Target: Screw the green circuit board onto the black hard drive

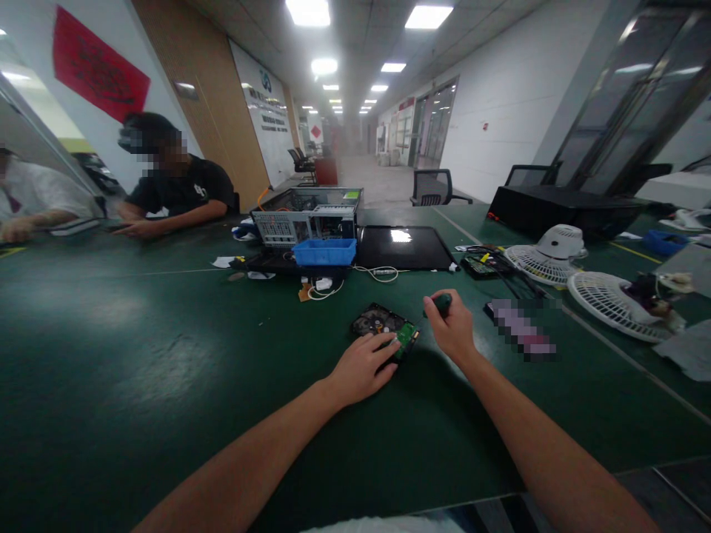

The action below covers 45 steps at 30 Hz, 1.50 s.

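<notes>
Head view: left hand on a hard drive, right hand with a screwdriver.
The left lies with fingers spread over the drive's circuit board; the right curls around the screwdriver's handle. The drive rests on the green table.

Hard drive: dark, flat on tabletop, green board at its four o'clock. Screwdriver: green-handled, tilted, at drive's two o'clock.
</notes>
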Motion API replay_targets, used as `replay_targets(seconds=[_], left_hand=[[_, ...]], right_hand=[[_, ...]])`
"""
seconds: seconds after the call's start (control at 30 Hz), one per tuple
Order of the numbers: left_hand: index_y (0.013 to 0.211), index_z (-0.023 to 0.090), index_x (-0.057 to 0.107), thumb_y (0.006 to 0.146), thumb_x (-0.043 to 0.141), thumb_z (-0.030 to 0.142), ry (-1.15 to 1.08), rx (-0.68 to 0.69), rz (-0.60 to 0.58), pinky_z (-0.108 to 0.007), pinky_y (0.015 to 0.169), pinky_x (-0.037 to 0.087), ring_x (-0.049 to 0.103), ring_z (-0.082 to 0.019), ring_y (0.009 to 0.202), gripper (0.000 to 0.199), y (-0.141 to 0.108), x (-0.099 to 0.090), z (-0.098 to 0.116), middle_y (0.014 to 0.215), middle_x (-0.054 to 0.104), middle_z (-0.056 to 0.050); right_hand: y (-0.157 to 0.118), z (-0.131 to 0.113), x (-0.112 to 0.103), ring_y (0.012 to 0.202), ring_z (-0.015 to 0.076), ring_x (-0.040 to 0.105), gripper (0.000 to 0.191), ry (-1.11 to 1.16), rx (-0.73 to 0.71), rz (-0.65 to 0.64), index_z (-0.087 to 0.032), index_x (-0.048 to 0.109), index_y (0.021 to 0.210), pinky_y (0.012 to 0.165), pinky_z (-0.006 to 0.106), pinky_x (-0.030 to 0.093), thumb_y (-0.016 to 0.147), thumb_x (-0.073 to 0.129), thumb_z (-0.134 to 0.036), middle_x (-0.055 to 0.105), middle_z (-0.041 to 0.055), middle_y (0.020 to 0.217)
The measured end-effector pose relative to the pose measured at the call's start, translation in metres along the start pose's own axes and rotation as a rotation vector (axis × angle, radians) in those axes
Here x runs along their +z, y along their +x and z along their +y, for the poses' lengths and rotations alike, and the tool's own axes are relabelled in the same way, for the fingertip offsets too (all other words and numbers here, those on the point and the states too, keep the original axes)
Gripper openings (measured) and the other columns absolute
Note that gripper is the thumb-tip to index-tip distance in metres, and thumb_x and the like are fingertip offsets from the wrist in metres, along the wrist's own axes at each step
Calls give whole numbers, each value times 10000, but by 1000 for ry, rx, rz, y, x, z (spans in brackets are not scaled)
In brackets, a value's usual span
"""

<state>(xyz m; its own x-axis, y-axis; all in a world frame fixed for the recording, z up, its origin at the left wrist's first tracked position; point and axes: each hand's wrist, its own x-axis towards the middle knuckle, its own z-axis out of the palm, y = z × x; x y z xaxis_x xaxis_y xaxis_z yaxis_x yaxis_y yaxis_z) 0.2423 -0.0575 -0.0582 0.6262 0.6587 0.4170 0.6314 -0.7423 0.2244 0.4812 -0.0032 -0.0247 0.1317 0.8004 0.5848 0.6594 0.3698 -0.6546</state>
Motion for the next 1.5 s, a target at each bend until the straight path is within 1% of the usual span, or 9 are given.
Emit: replay_targets(seconds=[0.33, 0.5, 0.6, 0.73, 0.87, 0.97, 1.1, 1.23, 1.5], left_hand=[[1436, 232, 553, 980, 593, 349, 0, -1, -7, -497, 1069, 504, 591, -292, 1264, 472, 0, 0, -1, 1486, 550, -110], [1430, 218, 557, 993, 576, 356, 14, 2, -3, -494, 1080, 494, 598, -288, 1255, 459, 0, 0, 0, 1490, 549, -112], [1418, 219, 561, 995, 581, 378, 31, -6, 2, -495, 1089, 485, 598, -281, 1261, 452, 0, 1, 0, 1485, 556, -105], [1376, 236, 587, 975, 620, 442, 58, -19, 22, -484, 1065, 499, 621, -280, 1234, 452, 2, 5, -1, 1455, 585, -92], [1332, 224, 614, 968, 630, 471, 60, -32, 26, -471, 1039, 511, 638, -279, 1199, 441, 6, 9, -5, 1429, 609, -83], [1317, 224, 622, 965, 634, 466, 67, -44, 26, -469, 1041, 507, 639, -279, 1196, 428, 8, 10, -7, 1428, 610, -82], [1330, 231, 616, 961, 639, 435, 78, -67, 29, -459, 1042, 504, 630, -281, 1211, 423, 8, 8, -7, 1428, 608, -81], [1338, 236, 613, 952, 650, 425, 77, -72, 29, -454, 1034, 512, 614, -285, 1233, 432, 8, 8, -7, 1425, 605, -84], [1360, 242, 599, 956, 646, 415, 55, -73, 43, -455, 1051, 497, 605, -281, 1229, 443, 8, 9, -6, 1416, 604, -88]], right_hand=[[1, 2, 1, 724, 205, 653, 303, 10, 0, 7, -221, 620, 1007, 733, 333, 486, 930, 586, -512, 707, 46, 847], [0, -1, 1, 724, 209, 658, 484, 41, -20, 18, -209, 565, 1292, 754, 351, 522, 920, 616, -514, 711, 51, 913], [-1, -1, 3, 842, 246, 679, 594, -1, -61, 26, -223, 506, 1416, 823, 391, 537, 912, 630, -512, 721, 91, 1060], [-1, -1, 3, 1023, 288, 665, 539, -56, -146, 34, -218, 528, 1415, 939, 444, 521, 943, 583, -472, 679, 132, 1247], [7, -4, 2, 1103, 274, 648, 491, -32, -289, -44, -205, 488, 1462, 1000, 448, 512, 990, 436, -327, 675, 131, 1223], [16, -7, 8, 1082, 260, 671, 498, -10, -364, -34, -213, 457, 1486, 1017, 464, 514, 993, 432, -282, 686, 119, 1225], [22, -2, 22, 913, 230, 723, 490, 56, -331, 23, -222, 477, 1447, 905, 423, 580, 981, 558, -354, 731, 95, 1147], [18, 7, 26, 775, 210, 719, 434, 106, -240, 130, -229, 548, 1296, 790, 395, 606, 927, 668, -423, 743, 70, 1040], [4, 7, 18, 869, 219, 714, 423, 90, -286, 120, -228, 524, 1356, 840, 424, 603, 954, 613, -323, 707, 103, 1135]])
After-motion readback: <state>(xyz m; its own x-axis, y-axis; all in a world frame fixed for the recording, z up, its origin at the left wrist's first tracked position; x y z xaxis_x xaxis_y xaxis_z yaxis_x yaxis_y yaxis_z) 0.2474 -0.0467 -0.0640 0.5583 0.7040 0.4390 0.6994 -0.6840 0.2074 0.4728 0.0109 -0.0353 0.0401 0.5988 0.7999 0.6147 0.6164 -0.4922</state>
